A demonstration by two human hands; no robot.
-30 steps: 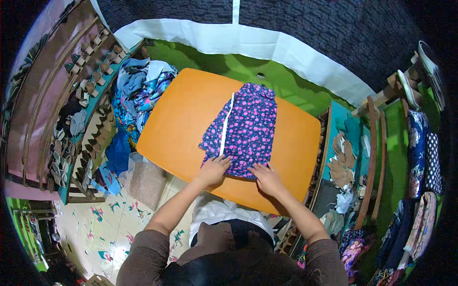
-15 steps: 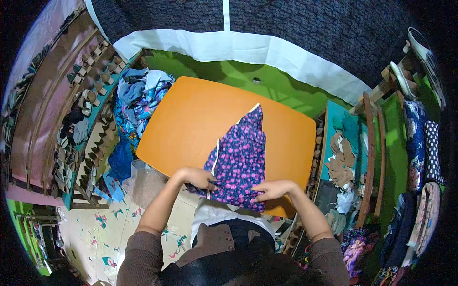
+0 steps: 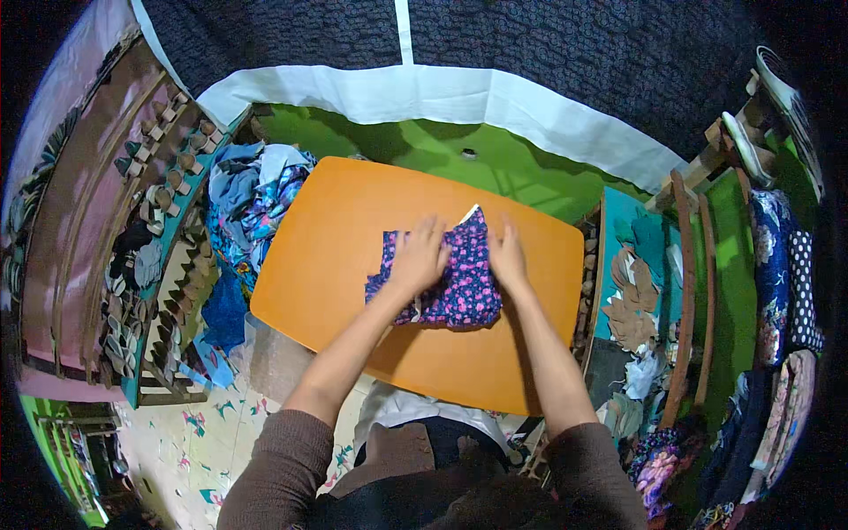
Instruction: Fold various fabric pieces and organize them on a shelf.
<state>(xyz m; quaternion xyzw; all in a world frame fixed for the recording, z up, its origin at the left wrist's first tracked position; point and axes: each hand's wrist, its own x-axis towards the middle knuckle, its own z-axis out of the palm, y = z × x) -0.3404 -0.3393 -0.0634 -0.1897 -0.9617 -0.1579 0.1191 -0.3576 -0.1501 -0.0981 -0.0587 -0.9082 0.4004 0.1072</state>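
A dark blue cloth with a pink floral pattern lies folded on the orange table. A pale edge shows at its pointed far corner. My left hand rests over the left part of the cloth with its fingers stretched out, hiding some of it. Along the cloth's right edge is my right hand, its fingers extended and slightly blurred. Neither hand grips the cloth.
A heap of blue and patterned fabric stands at the table's left. Racks of shoe-shaped pieces line the left side. On the right are a teal bench with brown cut pieces and hanging fabrics. Scraps litter the floor.
The cloth has moved away from me, farther onto the table, and its near part is now folded over, making it shorter. Both hands have let go of its near edge and reached forward.
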